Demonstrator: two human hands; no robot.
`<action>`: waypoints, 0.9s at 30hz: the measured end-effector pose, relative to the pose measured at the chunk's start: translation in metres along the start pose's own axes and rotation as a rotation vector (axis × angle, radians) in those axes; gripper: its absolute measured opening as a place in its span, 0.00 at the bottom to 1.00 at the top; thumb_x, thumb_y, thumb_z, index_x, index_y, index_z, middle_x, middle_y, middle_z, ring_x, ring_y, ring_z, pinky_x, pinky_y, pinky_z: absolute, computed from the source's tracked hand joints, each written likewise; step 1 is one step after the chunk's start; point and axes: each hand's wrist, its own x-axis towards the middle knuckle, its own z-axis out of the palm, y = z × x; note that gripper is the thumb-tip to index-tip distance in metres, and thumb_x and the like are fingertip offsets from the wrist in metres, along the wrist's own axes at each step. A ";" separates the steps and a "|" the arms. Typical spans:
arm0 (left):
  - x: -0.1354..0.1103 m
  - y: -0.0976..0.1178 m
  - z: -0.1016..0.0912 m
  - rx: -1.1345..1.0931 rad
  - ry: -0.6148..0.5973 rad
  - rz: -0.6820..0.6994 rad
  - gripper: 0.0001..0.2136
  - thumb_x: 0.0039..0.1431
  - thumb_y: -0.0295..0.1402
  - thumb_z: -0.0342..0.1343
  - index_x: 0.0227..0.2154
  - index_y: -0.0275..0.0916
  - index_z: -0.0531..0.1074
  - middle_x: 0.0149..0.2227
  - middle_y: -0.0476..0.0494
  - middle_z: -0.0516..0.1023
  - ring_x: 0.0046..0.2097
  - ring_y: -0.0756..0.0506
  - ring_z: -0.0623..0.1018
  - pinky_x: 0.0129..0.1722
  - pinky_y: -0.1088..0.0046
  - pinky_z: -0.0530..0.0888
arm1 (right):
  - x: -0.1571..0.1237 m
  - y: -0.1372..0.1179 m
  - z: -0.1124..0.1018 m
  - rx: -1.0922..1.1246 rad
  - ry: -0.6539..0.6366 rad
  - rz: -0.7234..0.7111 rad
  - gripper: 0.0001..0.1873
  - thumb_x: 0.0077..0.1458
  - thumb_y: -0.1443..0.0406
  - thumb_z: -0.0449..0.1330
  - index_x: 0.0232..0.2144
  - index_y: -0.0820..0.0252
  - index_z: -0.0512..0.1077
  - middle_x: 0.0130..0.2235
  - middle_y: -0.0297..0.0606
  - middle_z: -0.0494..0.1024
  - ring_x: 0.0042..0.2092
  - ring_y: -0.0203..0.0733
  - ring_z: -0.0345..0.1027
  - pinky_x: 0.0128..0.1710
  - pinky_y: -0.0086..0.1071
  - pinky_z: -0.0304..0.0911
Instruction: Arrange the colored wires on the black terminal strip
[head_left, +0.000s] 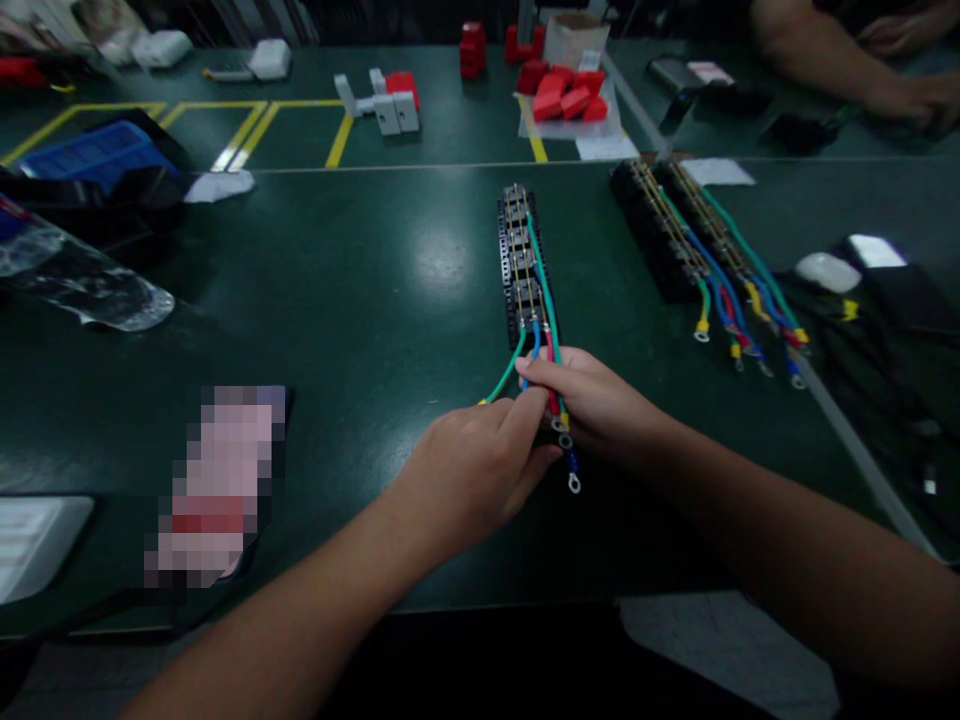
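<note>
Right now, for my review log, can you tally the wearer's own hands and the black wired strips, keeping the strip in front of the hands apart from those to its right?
Wearer's hands, left hand and right hand: 2
Black wired strip in front of them: 1
Black wired strips to its right: 2
Total: 5

No text, label, brand, number or sign can be read here.
</note>
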 end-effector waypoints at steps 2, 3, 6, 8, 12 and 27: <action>0.000 0.000 0.000 0.005 0.000 0.003 0.15 0.65 0.37 0.48 0.51 0.37 0.59 0.41 0.40 0.77 0.38 0.39 0.79 0.35 0.61 0.75 | 0.000 0.000 0.000 0.001 -0.004 0.002 0.11 0.52 0.65 0.63 0.23 0.62 0.66 0.19 0.28 0.66 0.20 0.30 0.59 0.19 0.24 0.54; 0.000 0.000 0.000 0.009 0.002 0.007 0.15 0.65 0.37 0.48 0.51 0.37 0.59 0.41 0.40 0.77 0.38 0.39 0.79 0.35 0.61 0.75 | 0.000 0.000 0.000 0.000 -0.006 0.003 0.11 0.52 0.65 0.63 0.23 0.62 0.66 0.19 0.28 0.66 0.20 0.30 0.59 0.20 0.24 0.54; 0.001 0.000 0.000 0.010 0.011 0.016 0.15 0.65 0.36 0.49 0.51 0.37 0.59 0.41 0.41 0.77 0.38 0.40 0.79 0.34 0.62 0.75 | 0.000 0.000 0.000 -0.004 -0.006 0.005 0.11 0.53 0.65 0.62 0.23 0.62 0.65 0.19 0.28 0.66 0.20 0.29 0.59 0.20 0.24 0.54; 0.001 0.000 0.000 0.009 0.014 0.017 0.15 0.65 0.36 0.49 0.51 0.37 0.59 0.40 0.41 0.77 0.38 0.40 0.78 0.34 0.62 0.75 | 0.000 -0.001 0.000 -0.005 -0.008 0.003 0.11 0.53 0.65 0.62 0.23 0.62 0.65 0.19 0.28 0.66 0.20 0.29 0.59 0.20 0.24 0.53; 0.001 0.000 0.001 0.019 0.016 0.008 0.15 0.65 0.36 0.49 0.51 0.37 0.59 0.39 0.42 0.77 0.37 0.40 0.78 0.33 0.62 0.75 | 0.000 -0.001 0.001 -0.008 0.001 0.004 0.11 0.52 0.65 0.62 0.23 0.62 0.65 0.19 0.27 0.65 0.20 0.29 0.58 0.20 0.24 0.53; 0.000 0.000 0.002 -0.006 0.047 0.004 0.14 0.65 0.37 0.48 0.50 0.37 0.59 0.41 0.41 0.77 0.39 0.40 0.79 0.35 0.62 0.75 | 0.001 0.001 -0.001 -0.025 0.010 0.001 0.13 0.51 0.64 0.64 0.22 0.61 0.64 0.19 0.27 0.64 0.20 0.29 0.57 0.20 0.24 0.54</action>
